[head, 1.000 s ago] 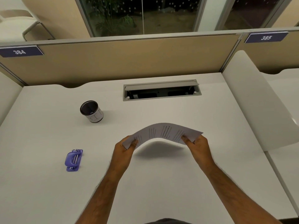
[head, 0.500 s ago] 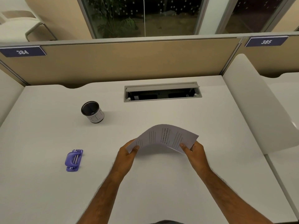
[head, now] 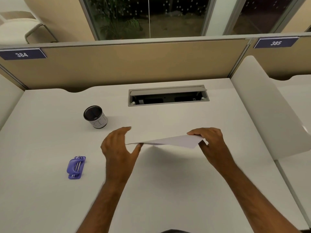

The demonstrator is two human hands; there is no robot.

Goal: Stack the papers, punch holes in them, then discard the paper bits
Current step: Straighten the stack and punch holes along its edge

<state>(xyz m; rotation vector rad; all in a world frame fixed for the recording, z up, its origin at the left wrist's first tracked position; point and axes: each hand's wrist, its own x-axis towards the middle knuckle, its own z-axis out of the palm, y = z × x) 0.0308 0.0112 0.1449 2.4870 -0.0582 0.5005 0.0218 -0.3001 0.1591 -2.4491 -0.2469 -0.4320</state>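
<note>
Papers (head: pixel 178 141) held above the desk (head: pixel 168 190), seen nearly edge-on, tilted with the right end higher. Right hand (head: pixel 211 142) closed on the right end of the sheets, fingers on top, thumb beneath. Left hand (head: pixel 118 147) spread open at the left end, thumb tip touching the lower edge, fingers lifted clear; no firm hold visible. Left of the open hand, well apart: purple hole punch (head: pixel 76 167) flat on the desk. Beyond that hand, near: black cup (head: pixel 95 116), upright, with a white label. Beyond the gripped sheets: open cable tray (head: pixel 168 95) in the desk. Panel tags reading 384 (head: pixel 21 54) and 385 (head: pixel 276 42).
</note>
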